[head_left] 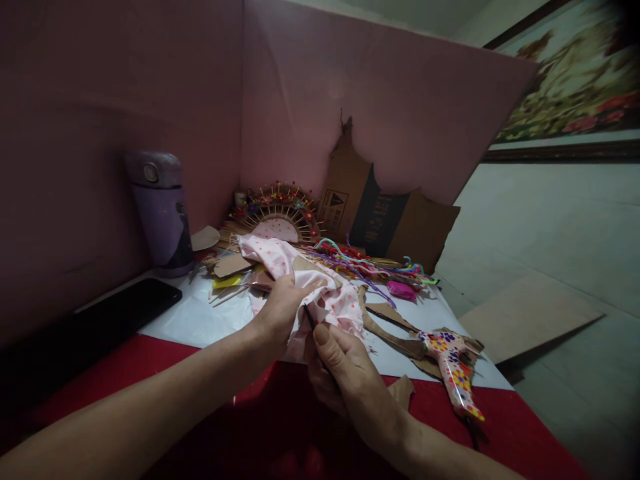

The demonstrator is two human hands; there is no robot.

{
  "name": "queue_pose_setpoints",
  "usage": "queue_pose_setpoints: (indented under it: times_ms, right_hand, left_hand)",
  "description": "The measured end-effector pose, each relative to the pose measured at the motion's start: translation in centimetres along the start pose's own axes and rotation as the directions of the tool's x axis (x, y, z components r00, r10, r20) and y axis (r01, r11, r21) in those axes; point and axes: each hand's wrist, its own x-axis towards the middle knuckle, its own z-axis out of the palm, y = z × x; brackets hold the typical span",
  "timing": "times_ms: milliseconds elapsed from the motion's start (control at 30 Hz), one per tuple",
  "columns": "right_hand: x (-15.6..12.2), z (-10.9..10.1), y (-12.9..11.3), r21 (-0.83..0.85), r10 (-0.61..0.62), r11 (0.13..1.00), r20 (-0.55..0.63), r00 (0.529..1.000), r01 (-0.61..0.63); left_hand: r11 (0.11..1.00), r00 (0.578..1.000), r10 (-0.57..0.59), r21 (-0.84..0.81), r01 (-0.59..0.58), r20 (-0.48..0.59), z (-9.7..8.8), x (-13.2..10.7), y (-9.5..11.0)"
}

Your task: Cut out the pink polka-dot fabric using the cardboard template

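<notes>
My left hand is closed on a pale pink cloth with red dots, its thumb lying across the bunched fabric. The cloth hangs in folds above the front of the white sheet. My right hand grips a thin, dark, pointed tool, with the thumb pressed along it. The tool's tip is against the cloth near a gap in the folds. Most of the tool is hidden by my fingers, so its kind is unclear. Right of the cloth lies a flower-patterned glue gun.
A purple bottle and a black phone are on the left. Behind the cloth stand a beaded half-round fan of sticks and torn cardboard. Colourful pipe cleaners and a pink packet lie on the white sheet.
</notes>
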Motion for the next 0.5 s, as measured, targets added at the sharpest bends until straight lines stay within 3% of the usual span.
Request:
queue_pose_setpoints:
  times_ms: [500]
  right_hand:
    - [0.16, -0.02, -0.03, 0.017, -0.024, 1.0, 0.005, 1.0, 0.024]
  left_hand:
    - [1.0, 1.0, 0.015, -0.024, -0.015, -0.009, -0.2, 0.24, -0.44]
